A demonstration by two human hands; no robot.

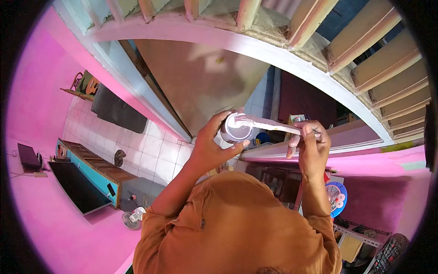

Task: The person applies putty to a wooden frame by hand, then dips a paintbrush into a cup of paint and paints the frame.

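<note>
My left hand is wrapped round a small open tub with white paint inside, its thumb along the near side. In my right hand is a paintbrush, gripped near the handle's end between thumb and fingers. The brush points left, and its white-coated bristle end lies at the tub's mouth. Whether the bristles touch the paint inside or only the rim, I cannot tell.
A white-edged arched opening with upright slats stands in front of me. Beyond it is a brown panel. A television and a teal cabinet are at left, a blue-rimmed fan at right.
</note>
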